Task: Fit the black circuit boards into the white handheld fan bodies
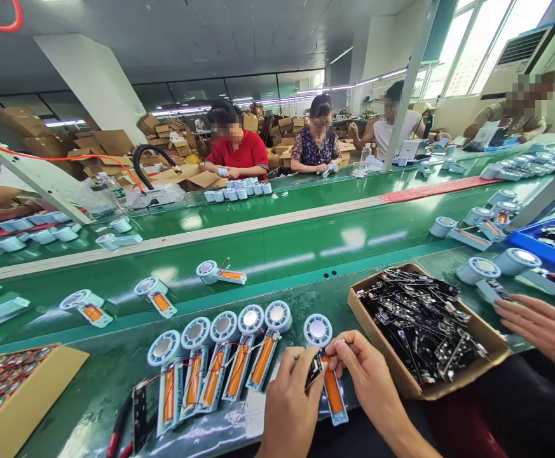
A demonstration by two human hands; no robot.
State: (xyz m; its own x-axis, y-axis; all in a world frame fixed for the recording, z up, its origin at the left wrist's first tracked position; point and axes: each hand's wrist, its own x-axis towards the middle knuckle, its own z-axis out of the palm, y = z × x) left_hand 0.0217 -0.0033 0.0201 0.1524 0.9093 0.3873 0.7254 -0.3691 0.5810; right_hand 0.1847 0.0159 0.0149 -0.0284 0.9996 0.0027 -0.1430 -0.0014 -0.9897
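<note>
Fingers point(306, 367) of left hand point(289, 407) pinching small black circuit board point(314, 370) over pale-blue plastic fan shell point(318, 331), lengthwise away, right hand's point(370, 381) closed on its neck.

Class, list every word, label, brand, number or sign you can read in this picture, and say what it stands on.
None can be read.
Small black circuit board in the left hand: markings too small.
Loose black circuit boards in the brown cardboard box: too small.
Stacked brown cartons at the back: print blurred.
White air-conditioning unit: no legible brand.
</note>
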